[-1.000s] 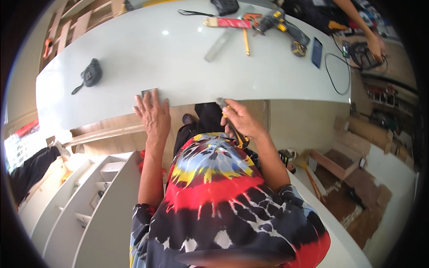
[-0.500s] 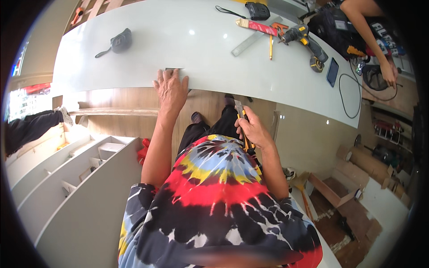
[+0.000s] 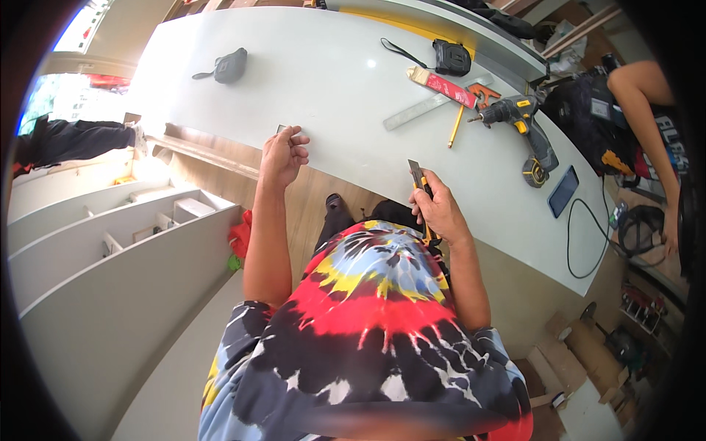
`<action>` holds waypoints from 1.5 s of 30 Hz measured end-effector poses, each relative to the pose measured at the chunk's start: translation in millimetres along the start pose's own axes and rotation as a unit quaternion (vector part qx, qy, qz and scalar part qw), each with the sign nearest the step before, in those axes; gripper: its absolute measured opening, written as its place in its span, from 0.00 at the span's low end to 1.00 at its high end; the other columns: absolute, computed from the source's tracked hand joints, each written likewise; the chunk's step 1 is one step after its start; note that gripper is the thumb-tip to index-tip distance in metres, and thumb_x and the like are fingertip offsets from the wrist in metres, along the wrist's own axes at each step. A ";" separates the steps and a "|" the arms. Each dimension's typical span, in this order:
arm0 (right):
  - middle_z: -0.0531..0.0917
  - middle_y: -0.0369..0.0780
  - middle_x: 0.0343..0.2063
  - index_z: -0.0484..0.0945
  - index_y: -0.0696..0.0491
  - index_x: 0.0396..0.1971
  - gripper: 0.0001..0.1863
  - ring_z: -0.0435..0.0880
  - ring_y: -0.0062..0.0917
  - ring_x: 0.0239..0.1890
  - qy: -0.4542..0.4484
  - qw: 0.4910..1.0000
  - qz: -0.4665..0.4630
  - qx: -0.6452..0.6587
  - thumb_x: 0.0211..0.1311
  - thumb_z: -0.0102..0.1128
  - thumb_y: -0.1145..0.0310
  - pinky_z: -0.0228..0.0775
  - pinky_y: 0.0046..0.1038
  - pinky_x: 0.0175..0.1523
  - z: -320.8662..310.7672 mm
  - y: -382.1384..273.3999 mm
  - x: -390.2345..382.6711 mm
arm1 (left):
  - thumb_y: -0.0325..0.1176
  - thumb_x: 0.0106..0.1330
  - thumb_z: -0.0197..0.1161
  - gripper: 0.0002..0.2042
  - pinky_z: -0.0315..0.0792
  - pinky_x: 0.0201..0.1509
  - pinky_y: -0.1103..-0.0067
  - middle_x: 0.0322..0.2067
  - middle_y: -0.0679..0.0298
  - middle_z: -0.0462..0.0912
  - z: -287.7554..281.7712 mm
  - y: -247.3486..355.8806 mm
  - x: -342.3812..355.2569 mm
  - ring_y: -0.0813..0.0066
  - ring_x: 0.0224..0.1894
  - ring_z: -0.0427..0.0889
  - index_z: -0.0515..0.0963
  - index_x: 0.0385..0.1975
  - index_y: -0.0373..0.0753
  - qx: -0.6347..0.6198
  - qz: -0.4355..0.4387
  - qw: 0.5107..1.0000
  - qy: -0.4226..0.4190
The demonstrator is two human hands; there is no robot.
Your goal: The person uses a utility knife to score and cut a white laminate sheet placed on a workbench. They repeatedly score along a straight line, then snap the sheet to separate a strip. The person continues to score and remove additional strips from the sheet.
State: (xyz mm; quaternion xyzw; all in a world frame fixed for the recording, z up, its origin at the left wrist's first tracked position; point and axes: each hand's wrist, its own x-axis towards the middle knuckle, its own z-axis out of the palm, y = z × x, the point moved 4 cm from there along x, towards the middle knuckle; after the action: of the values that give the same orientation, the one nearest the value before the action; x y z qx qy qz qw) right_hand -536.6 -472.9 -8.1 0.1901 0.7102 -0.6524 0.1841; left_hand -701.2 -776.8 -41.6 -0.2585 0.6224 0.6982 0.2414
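My right hand [image 3: 443, 214] is closed around a black and yellow utility knife [image 3: 418, 176], its blade pointing up and away over the near edge of a white panel [image 3: 323, 95]. My left hand [image 3: 281, 160] is at the panel's near edge, turned on its side. Its fingers are loosely bent and apart, with nothing seen in them. Just past those fingertips is a small dark mark or slot [image 3: 281, 128], partly covered by the hand. Whether the left hand touches the panel I cannot tell.
On the panel lie a grey tape measure [image 3: 231, 66], a black one [image 3: 451, 57], a ruler [image 3: 412, 114], a red wooden-ended tool [image 3: 445, 88], a pencil [image 3: 456, 127], a cordless drill [image 3: 518, 117] and a phone [image 3: 563, 192]. A co-worker's arm [image 3: 651, 110] is at right; white shelving [image 3: 110, 279] stands left.
My left hand was laid over the panel's edge with fingers stretched; now it has rolled over, its fingers bent. The knife, in my right hand, has come up over the panel. The view has turned.
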 end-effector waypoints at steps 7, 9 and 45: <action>0.80 0.37 0.29 0.69 0.58 0.64 0.25 0.80 0.18 0.26 -0.042 0.999 0.014 -0.017 0.69 0.50 0.70 0.75 0.23 0.28 -40.8 3.9 14.9 | 0.37 0.79 0.52 0.20 0.82 0.33 0.75 0.44 0.52 0.81 18.8 -22.7 -9.9 0.69 0.31 0.82 0.65 0.61 0.28 -0.163 0.048 0.973 0.157; 0.80 0.37 0.29 0.69 0.58 0.64 0.24 0.80 0.18 0.26 -0.050 0.998 0.014 -0.022 0.69 0.50 0.70 0.75 0.23 0.28 -46.7 3.3 16.4 | 0.38 0.80 0.50 0.20 0.82 0.34 0.75 0.46 0.52 0.80 22.0 -21.8 -7.4 0.68 0.32 0.82 0.64 0.61 0.27 -0.167 0.053 0.978 0.116; 0.83 0.40 0.31 0.71 0.61 0.60 0.21 0.84 0.21 0.28 -0.150 0.987 -0.006 -0.065 0.74 0.51 0.66 0.79 0.27 0.30 -6.7 -13.4 53.1 | 0.35 0.69 0.65 0.29 0.80 0.46 0.67 0.49 0.47 0.82 -0.3 -25.7 -44.7 0.58 0.40 0.85 0.67 0.68 0.31 0.296 0.234 0.849 0.369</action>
State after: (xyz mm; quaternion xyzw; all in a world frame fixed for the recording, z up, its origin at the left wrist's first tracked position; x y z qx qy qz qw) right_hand -589.1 -465.6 -23.1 0.0733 0.7163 -0.6273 0.2966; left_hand -650.7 -775.0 -31.2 -0.2604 0.8847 0.3701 -0.1118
